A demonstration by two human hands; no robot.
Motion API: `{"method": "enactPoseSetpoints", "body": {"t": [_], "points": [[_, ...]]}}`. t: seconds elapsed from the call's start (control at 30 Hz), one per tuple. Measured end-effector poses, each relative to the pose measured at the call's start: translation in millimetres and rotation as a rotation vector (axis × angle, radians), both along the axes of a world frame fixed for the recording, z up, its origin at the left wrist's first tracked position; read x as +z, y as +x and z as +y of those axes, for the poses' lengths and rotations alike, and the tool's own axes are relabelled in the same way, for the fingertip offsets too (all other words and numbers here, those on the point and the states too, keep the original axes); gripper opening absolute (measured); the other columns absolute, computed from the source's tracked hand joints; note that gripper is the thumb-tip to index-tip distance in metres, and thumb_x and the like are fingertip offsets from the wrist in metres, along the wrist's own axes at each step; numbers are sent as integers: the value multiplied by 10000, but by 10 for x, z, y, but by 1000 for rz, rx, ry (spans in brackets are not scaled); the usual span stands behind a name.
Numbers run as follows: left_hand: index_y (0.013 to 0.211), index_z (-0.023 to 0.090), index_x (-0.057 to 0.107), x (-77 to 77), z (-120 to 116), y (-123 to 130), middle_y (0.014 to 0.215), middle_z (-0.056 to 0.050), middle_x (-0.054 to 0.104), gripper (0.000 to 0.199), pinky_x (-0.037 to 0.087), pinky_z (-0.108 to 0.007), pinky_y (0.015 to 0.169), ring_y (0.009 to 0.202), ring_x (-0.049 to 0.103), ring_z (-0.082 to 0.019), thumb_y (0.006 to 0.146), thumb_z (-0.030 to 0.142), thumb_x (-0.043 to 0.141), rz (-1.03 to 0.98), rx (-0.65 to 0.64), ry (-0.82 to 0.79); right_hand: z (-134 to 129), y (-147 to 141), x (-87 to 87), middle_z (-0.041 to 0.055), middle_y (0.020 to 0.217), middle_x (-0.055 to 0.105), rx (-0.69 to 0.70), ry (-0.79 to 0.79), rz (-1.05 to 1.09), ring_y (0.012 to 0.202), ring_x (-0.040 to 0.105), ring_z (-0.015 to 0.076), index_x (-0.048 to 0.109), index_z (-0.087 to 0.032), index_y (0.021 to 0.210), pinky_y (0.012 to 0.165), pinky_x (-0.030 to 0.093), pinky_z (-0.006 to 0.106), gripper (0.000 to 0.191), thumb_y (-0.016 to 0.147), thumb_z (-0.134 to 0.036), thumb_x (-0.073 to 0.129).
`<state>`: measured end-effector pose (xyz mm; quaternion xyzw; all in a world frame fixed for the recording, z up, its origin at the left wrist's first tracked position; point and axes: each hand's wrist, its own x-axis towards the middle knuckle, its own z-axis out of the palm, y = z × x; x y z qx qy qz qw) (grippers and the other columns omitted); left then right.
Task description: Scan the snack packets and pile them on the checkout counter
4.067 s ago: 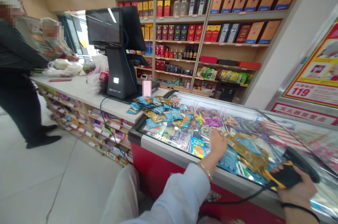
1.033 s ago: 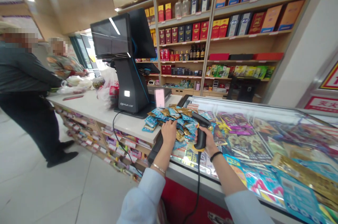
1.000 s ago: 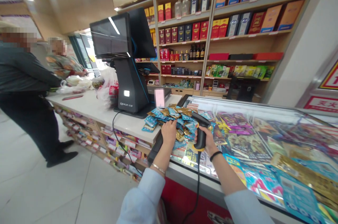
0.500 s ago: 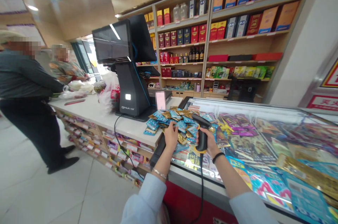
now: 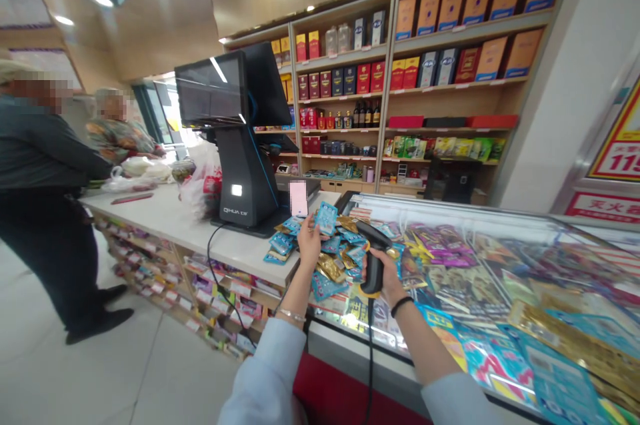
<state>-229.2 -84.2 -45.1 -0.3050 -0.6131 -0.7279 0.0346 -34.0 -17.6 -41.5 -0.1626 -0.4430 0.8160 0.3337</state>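
Observation:
Pinched in my left hand (image 5: 309, 240) is a small blue snack packet (image 5: 327, 217), lifted above a heap of blue and gold packets (image 5: 331, 266). The heap lies where the white counter (image 5: 170, 218) meets the glass-topped display case. My right hand (image 5: 384, 271) grips the handle of a black and yellow barcode scanner (image 5: 374, 268), whose head points left toward the heap. From the scanner's base a black cable (image 5: 371, 351) hangs down in front of the case.
A dark checkout terminal (image 5: 240, 165) stands on the counter, with a white plastic bag (image 5: 203, 178) beside it. The display case (image 5: 450, 265) holds many packets, with larger blue and gold ones at right. Two people stand at left. Shelves of boxes (image 5: 345, 81) line the back.
My left hand has risen from the heap with a blue packet in its fingers. The scanner stays in my right hand, and the view has shifted slightly.

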Motion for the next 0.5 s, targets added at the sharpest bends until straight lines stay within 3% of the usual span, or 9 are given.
{"method": "enactPoseSetpoints", "body": {"t": [0.2, 0.37, 0.5], "points": [[1135, 140, 567, -18, 194, -115, 883, -50, 614, 399, 531, -251, 556, 533, 622, -104, 887, 431, 451, -63, 100, 48, -44, 14, 60, -11, 479, 586, 19, 88, 39, 342, 522, 133, 583, -191, 708, 325, 427, 235, 256, 653, -411, 703], [1139, 158, 561, -63, 161, -127, 1094, -106, 571, 440, 524, -236, 551, 616, 638, -104, 892, 495, 422, 20, 166, 60, -89, 18, 102, -11, 488, 594, 57, 169, -25, 332, 521, 128, 568, -182, 696, 308, 398, 221, 259, 662, -404, 696], [1122, 169, 569, -46, 122, -124, 1134, -109, 548, 389, 519, -243, 533, 601, 629, -99, 898, 460, 439, 44, 179, 94, -101, 10, 105, -20, 480, 581, 72, 197, -66, 321, 514, 128, 534, -184, 673, 308, 409, 228, 284, 647, -415, 697]]}}
